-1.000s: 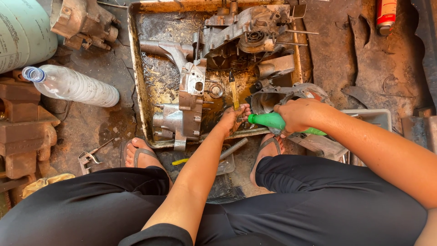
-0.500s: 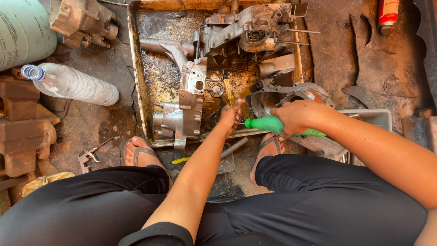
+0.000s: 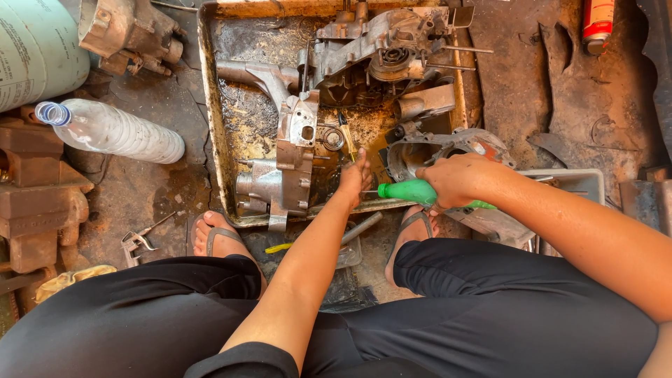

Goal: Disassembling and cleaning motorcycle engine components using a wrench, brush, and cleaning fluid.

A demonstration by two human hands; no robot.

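The person squats over a greasy metal tray point(image 3: 210, 105) on the workshop floor. The right hand point(image 3: 458, 180) is clenched around the green handle of a screwdriver point(image 3: 413, 190), whose shaft points left, toward the left hand point(image 3: 355, 178). That hand rests at the tray's near edge, just beside an aluminium engine case half point(image 3: 283, 178); its fingers point(image 3: 364, 162) look curled over something small, perhaps the tool's tip or a small part, but the view does not show whether they grip anything. A round engine cover point(image 3: 437, 147) lies just behind the right hand, and a larger crankcase assembly point(image 3: 381, 49) sits at the tray's far end.

To do this well, the shaft should line up straight with whatever the tip bears on, and the left fingers should steady the tip from the side, not from in front of it. Oil on everything makes a slip likely, so pressure along the shaft should be firm and even, not jabbed. The soft aluminium edges would scar under hard prying.

A clear plastic bottle point(image 3: 112, 129) lies well apart on the floor to the left, and a red spray can point(image 3: 597, 24) stands far to the right.
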